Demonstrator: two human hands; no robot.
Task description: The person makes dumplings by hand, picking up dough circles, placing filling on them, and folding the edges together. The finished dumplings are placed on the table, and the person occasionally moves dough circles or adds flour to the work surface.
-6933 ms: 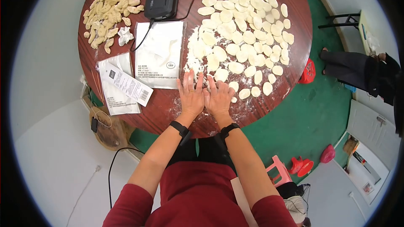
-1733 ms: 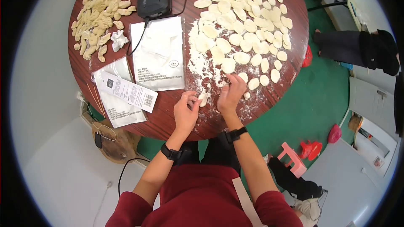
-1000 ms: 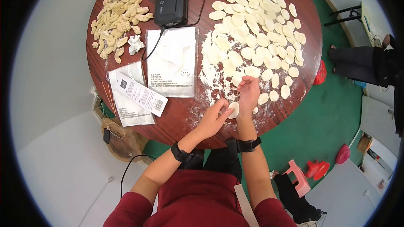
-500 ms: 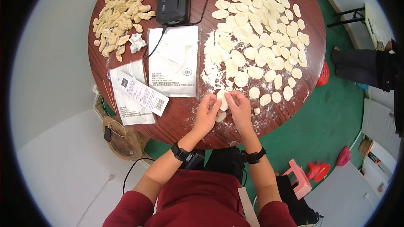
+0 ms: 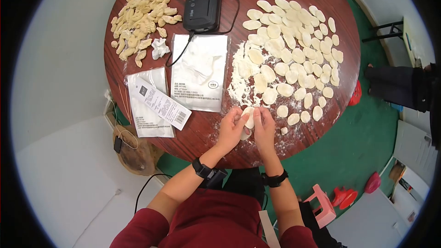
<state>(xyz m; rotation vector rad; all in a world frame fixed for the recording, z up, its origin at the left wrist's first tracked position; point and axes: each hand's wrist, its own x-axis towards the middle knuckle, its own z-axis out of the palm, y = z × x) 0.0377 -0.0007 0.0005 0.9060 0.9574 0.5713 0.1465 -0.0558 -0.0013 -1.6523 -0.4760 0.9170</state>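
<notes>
Between my two hands, just above the near edge of the round table (image 5: 202,133), is a flat oval dough wrapper (image 5: 249,115). My left hand (image 5: 232,128) pinches its left side with thumb and fingers. On the other side my right hand (image 5: 264,126) grips its edge, fingers closed. Beneath them part of another dough piece (image 5: 246,134) shows. Beyond my hands many dough wrappers (image 5: 298,55) lie spread and overlapping on white flour (image 5: 240,76). A small dough lump (image 5: 284,131) sits right of my right hand.
Shaped dough pieces (image 5: 147,14) are heaped at the far left. Near them are a black appliance with a cord (image 5: 202,2), a crumpled tissue (image 5: 160,48) and silver-white bags (image 5: 200,71) under a printed label (image 5: 163,103). A pink stool (image 5: 321,204) stands on the floor; a person's dark-clad leg (image 5: 395,82) shows at right.
The view has shifted, so the table's contents appear slightly lower and to the right. Both hands still hold the wrapper, with the fingers slightly repositioned around it.
</notes>
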